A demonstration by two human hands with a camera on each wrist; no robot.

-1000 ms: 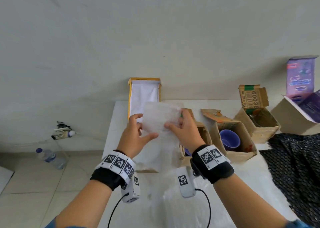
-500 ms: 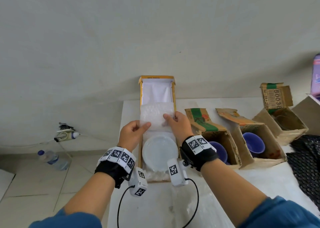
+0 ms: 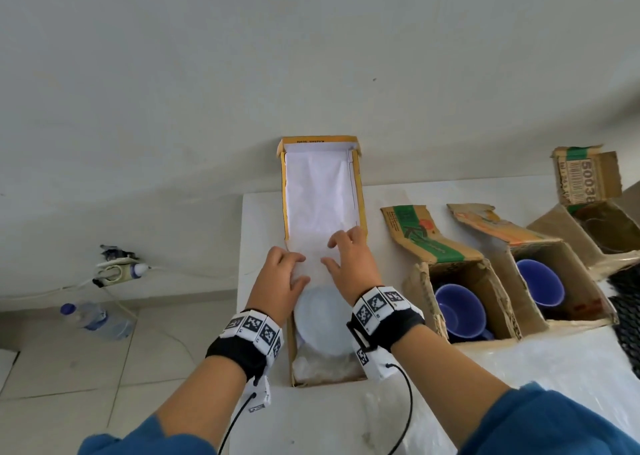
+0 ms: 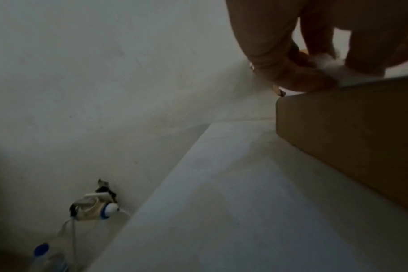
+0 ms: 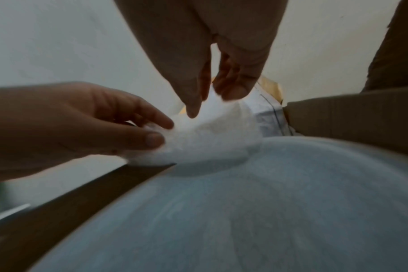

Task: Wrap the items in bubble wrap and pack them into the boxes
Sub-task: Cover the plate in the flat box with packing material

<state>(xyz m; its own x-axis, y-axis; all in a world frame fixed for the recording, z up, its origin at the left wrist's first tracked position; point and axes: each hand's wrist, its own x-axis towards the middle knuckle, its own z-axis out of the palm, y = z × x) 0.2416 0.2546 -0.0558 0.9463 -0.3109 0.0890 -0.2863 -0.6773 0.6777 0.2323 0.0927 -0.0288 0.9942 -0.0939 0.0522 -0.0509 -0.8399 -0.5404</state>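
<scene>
In open yellow box on desk, near end: plate. Just beyond, toward box's far end: bubble wrap. Pinches its left edge with left hand, presses top with spread right hand; both hands equally near.

Plain room at home, prob. a spare corner: my table sits against a white painted wall, tiled floor, loose socket w/ plugs, water bottle on the floor, worn reused boxes.
</scene>
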